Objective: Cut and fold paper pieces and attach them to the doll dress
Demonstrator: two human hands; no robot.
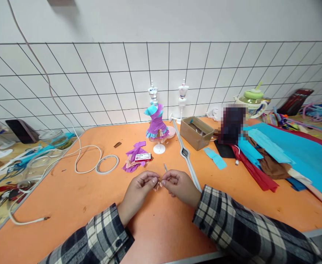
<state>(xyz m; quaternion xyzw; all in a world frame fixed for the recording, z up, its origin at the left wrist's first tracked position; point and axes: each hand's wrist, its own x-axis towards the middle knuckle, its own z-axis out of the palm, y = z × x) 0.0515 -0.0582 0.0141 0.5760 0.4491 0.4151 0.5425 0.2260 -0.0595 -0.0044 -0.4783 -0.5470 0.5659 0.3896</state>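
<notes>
In the head view my left hand (141, 190) and my right hand (182, 187) meet near the middle of the orange table. Their thumbs and index fingers pinch a small ruffled strip of peach and brown crepe paper (158, 186) between them. A thin grey tool tip (165, 167) pokes up behind my right fingers; its kind cannot be made out. Just beyond stands a mini dress form in a purple and blue paper dress (158, 123) on a white round base (159, 148). Purple and peach paper scraps (134, 156) lie to the left under a small red and white box (143, 157).
Behind are a bare white dress form (182, 97) and a cardboard box (196, 132). A grey strap (188, 161) runs along the table. Coloured crepe paper (276, 143) covers the right side. A tape roll (107, 164) and white cable (79, 161) lie left.
</notes>
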